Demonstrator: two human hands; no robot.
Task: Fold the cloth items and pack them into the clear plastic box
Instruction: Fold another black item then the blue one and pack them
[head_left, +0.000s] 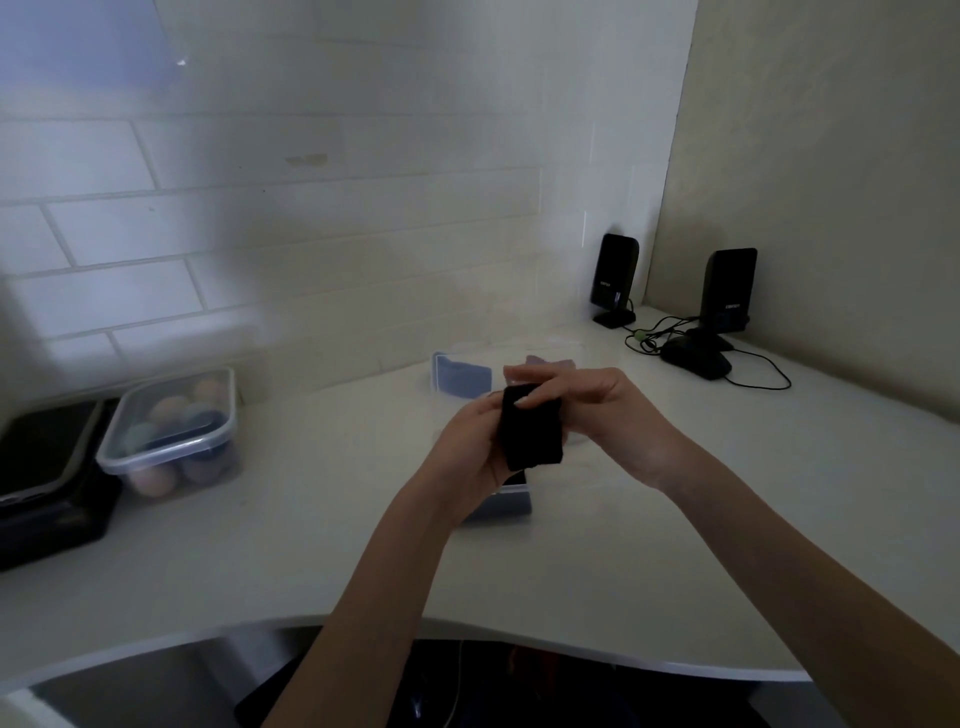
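Left hand (470, 447) and right hand (587, 410) both pinching black cloth (530, 431), held over clear box (457, 374) (blue cloth already inside). Soft, light, floppy; grab folded edges.

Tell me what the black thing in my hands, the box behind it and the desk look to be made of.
Black cloth: soft matte fabric, probably knit; it bends and drapes between the left hand and right hand.
Clear plastic box: see-through, slightly glossy plastic; blue cloth shows through its wall.
Desk: smooth off-white surface, likely laminate; hard to confirm.
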